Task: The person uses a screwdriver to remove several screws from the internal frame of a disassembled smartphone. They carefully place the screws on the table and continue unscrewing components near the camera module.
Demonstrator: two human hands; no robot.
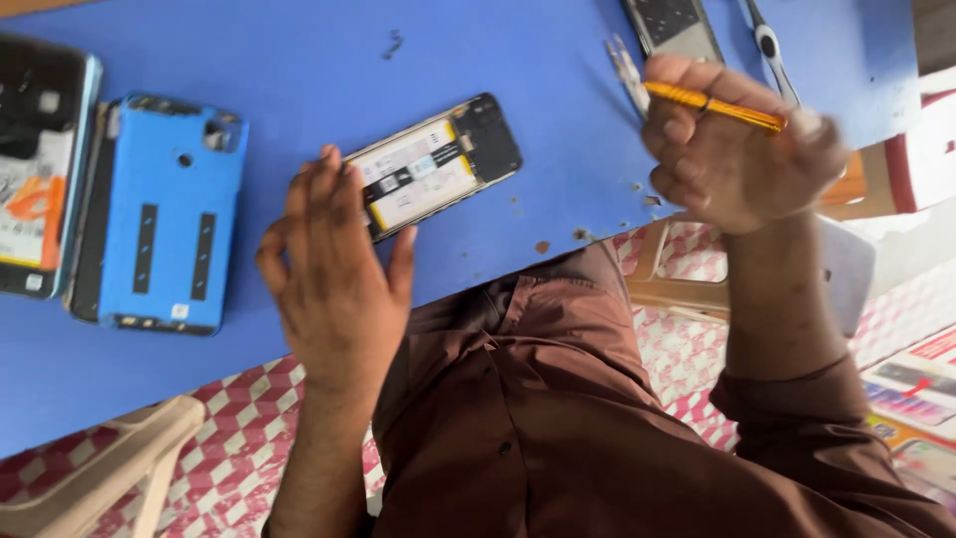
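Note:
An opened phone [438, 164] with its back off lies on the blue table [299, 60], its battery and black board showing. My left hand [334, 274] is spread with the fingers apart, and the fingertips rest on the phone's near end. My right hand [732, 154] is raised over the table's right edge, closed around a thin screwdriver with a yellow-orange handle [712, 105]. The screwdriver's tip is hidden behind the fingers.
A blue phone back cover [164, 214] lies on the left beside another opened phone [35, 164]. Another phone part [675, 25], metal tweezers [625, 70] and a black-and-white tool [769, 48] lie at the far right. Small bits [543, 246] dot the table edge. A pale plastic chair [100, 458] stands below.

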